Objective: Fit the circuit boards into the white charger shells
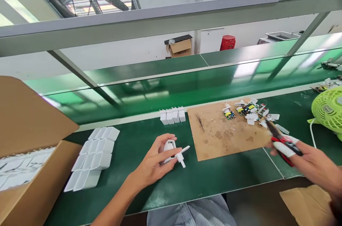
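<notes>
My left hand is closed around a small white plastic housing over the green bench. A white piece with prongs sticks out of its near right side, by my thumb. Off to the right, my right hand grips red-and-black pliers, their dark jaws pointing up and left. White coverings wrap some of that hand's fingers. Beyond the pliers lies a heap of circuit boards with white plastic parts on a brown board. One more circuit board sits left of the heap.
Rows of white housings stand at the left, beside an open cardboard box of white parts. Several more white housings line the bench's back edge. Tweezers lie on the brown board. A green fan stands at the far right.
</notes>
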Tool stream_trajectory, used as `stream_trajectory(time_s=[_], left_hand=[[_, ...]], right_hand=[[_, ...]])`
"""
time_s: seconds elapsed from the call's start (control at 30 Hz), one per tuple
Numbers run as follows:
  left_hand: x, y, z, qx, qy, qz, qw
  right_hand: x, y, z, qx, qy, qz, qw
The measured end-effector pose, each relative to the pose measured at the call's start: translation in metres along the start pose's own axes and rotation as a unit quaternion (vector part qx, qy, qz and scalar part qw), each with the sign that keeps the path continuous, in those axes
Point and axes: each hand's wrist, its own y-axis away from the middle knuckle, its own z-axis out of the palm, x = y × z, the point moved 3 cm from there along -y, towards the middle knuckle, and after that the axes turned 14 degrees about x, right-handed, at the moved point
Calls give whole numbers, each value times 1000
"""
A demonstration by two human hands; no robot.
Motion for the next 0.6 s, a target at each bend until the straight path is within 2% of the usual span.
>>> stream_trajectory(time_s=[0.07, 0.13, 0.2, 0.27, 0.4, 0.6], left_hand=[[6, 1, 2, -14, -9, -29, 999], [11, 4, 1, -28, -18, -67, 997], [16, 7, -2, -39, -22, -86, 995], [22, 8, -6, -44, -29, -85, 995], [32, 10, -13, -46, -48, -74, 995], [29, 19, -16, 4, -45, -152, 987]], right_hand=[[-62, -6, 17, -92, -72, 4, 993], [-119, -10, 31, -157, -113, -51, 980], [-162, -10, 41, -192, -104, -116, 969], [-193, -7, 50, -212, -109, -187, 953], [-221, -1, 72, -227, -106, -274, 929], [-224, 5, 95, -235, -83, -304, 919]])
